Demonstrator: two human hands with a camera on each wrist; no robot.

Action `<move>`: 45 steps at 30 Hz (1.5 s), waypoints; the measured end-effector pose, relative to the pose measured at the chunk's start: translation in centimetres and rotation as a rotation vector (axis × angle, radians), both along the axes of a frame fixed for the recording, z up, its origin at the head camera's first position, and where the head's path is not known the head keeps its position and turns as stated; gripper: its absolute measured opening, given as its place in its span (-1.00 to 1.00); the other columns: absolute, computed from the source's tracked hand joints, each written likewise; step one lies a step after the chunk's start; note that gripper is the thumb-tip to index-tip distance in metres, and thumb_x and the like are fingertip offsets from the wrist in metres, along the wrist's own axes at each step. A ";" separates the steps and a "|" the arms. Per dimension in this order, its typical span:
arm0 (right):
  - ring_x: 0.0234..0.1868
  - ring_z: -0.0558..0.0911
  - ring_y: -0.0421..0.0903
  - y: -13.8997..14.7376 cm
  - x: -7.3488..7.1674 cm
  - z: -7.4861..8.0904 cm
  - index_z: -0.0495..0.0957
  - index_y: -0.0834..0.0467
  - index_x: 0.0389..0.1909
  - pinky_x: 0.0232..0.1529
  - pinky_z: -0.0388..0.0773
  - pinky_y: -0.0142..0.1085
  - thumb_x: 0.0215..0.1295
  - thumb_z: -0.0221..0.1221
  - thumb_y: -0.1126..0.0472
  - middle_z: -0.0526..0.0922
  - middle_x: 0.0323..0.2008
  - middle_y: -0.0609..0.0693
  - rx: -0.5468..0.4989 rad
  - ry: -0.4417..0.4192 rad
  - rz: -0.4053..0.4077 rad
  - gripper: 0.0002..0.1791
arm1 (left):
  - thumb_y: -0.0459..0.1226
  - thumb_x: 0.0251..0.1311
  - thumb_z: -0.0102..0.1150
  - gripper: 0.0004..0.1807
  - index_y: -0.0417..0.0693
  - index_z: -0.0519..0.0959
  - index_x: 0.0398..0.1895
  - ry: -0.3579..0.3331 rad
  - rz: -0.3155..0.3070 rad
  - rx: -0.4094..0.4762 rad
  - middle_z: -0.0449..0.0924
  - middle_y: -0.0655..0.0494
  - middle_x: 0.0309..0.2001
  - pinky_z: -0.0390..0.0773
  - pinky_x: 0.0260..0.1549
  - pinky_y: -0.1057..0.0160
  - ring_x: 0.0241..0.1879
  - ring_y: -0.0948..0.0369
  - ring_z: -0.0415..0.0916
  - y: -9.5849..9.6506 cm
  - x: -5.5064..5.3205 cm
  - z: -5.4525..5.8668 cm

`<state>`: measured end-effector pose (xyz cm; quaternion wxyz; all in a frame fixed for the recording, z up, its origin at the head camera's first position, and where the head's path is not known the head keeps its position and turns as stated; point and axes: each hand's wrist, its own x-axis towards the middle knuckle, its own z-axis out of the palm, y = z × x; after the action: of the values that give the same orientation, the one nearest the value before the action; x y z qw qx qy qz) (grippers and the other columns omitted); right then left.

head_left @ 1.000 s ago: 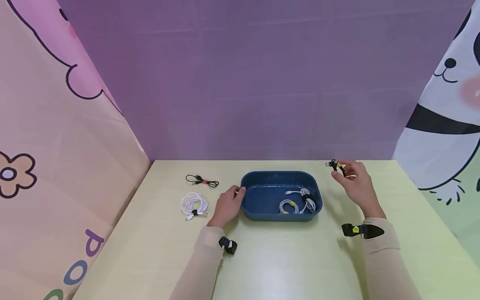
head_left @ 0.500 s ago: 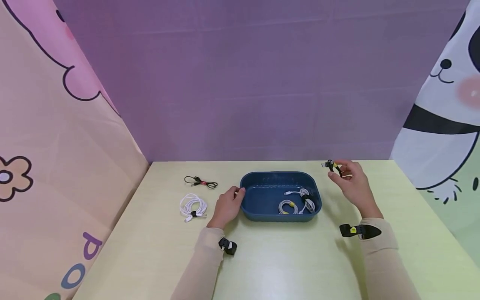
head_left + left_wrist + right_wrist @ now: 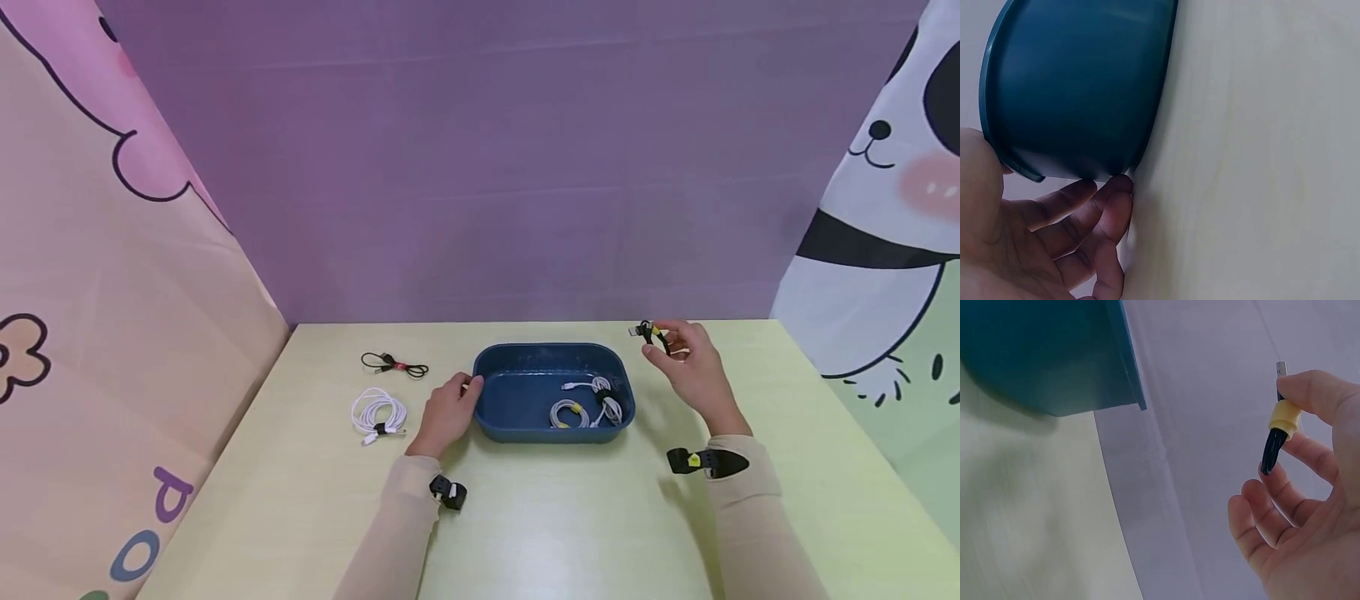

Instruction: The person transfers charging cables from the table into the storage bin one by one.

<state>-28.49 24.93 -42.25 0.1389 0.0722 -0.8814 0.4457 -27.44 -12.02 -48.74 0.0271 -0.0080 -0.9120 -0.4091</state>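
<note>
A dark blue plastic bin (image 3: 517,434) stands on the table, with two bundled white cables (image 3: 570,412) lying in its right part. My left hand (image 3: 444,414) holds the bin's left end, the thumb at the rim and the fingers against the outer wall, as the left wrist view shows. To the right of the bin, my right hand (image 3: 693,367) pinches a bundled black cable (image 3: 1271,450) between thumb and fingers, raised above the table. A yellow tie (image 3: 1285,416) wraps this bundle, and a metal plug end (image 3: 1281,367) sticks out past the thumb.
Left of the bin, a black cable with a red tie (image 3: 395,364) lies behind a coiled white cable with a black tie (image 3: 378,414). A purple backdrop (image 3: 480,167) rises along the table's (image 3: 555,525) far edge, with printed cloths at both sides.
The head view has shifted, so the scene slides left. My right hand, with the black cable, has come slightly closer to the bin's right end. The left hand keeps its place on the bin.
</note>
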 end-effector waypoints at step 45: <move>-0.06 0.45 -0.02 -2.6 0.1 -0.5 0.49 0.19 0.30 -0.02 0.42 -0.37 0.41 0.28 0.14 0.41 -0.07 0.15 0.030 0.011 0.064 -0.50 | 0.07 0.55 -0.11 -0.54 -0.08 0.61 0.06 -0.011 0.012 0.013 0.69 -0.02 -0.18 0.53 -0.15 0.07 -0.22 0.07 0.58 0.1 0.4 0.1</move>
<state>-28.39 22.37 -42.73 0.1282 0.1047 -0.8845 0.4363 -27.03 -11.97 -48.62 0.0248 0.0000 -0.9096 -0.4147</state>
